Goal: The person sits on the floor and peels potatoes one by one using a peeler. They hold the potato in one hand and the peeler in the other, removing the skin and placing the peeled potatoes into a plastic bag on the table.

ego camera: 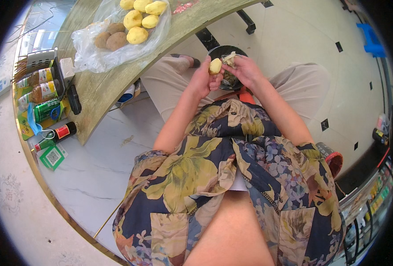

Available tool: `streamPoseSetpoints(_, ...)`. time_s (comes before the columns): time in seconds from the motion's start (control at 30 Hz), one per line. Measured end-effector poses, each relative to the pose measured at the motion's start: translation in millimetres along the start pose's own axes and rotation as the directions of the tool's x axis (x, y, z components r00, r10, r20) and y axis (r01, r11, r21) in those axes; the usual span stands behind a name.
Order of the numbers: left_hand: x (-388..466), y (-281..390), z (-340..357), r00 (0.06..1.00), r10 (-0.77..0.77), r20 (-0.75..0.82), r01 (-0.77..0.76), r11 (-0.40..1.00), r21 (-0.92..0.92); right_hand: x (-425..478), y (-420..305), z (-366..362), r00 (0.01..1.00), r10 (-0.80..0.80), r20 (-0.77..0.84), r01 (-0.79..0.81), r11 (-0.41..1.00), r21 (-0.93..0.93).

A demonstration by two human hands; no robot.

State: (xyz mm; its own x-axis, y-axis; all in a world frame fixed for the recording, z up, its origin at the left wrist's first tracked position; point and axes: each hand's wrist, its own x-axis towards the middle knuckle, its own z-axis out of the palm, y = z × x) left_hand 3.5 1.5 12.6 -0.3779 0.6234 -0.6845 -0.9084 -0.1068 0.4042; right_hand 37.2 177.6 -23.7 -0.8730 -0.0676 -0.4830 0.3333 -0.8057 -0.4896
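Observation:
My left hand (208, 77) is closed around a mostly peeled potato (215, 66), whose pale yellow side faces up. Close beside it on the right, my right hand (244, 69) has its fingers closed on something wrapped in pale potato peelings (230, 60); what lies under them is too small to tell. Below both hands stands a dark round bin (229, 87) with peelings inside. On the wooden table (98, 89), several peeled potatoes (137, 35) and brown unpeeled potatoes (116, 41) rest on a clear plastic bag (98, 63).
Bottles (45, 89), a green can (46, 109), a beer bottle (62, 132) and a black basket (59, 73) sit at the left. A black table leg (208, 37) reaches near the bin. A blue plastic stool (370, 41) and a red-rimmed bucket (334, 163) stand at the right.

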Motion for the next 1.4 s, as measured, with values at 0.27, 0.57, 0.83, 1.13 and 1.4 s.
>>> streamPoseSetpoints(0.27, -7.8, 5.0, -8.5, 0.988, 0.049, 0.144, -0.064, 0.993, 0.100, 0.4, -3.7, 2.2, 0.999, -0.033, -0.002, 0.033, 0.999, -0.009)
streamPoseSetpoints(0.57, -3.0, 9.2, -10.9, 0.936, 0.350, -0.025, -0.340, 0.923, 0.183, -8.9, -8.2, 15.2, 0.998, 0.010, 0.056, -0.003, 0.990, -0.139)
streamPoseSetpoints(0.83, -1.5, 5.8, 1.3, 0.856, 0.454, -0.248, -0.288, 0.817, 0.500, -10.6, -2.6, 18.4, 0.999, -0.020, 0.044, 0.030, 0.969, -0.245)
streamPoseSetpoints(1.13, 4.8, 2.2, 6.6, 0.790, 0.514, -0.334, -0.291, 0.794, 0.534, -8.4, -3.7, 10.9, 0.992, 0.080, 0.101, -0.054, 0.969, -0.241)
streamPoseSetpoints(1.4, 6.8, 5.7, -18.3, 0.978, 0.175, -0.114, -0.172, 0.984, 0.034, -5.4, -3.5, 7.2, 0.992, 0.097, 0.078, -0.091, 0.993, -0.070)
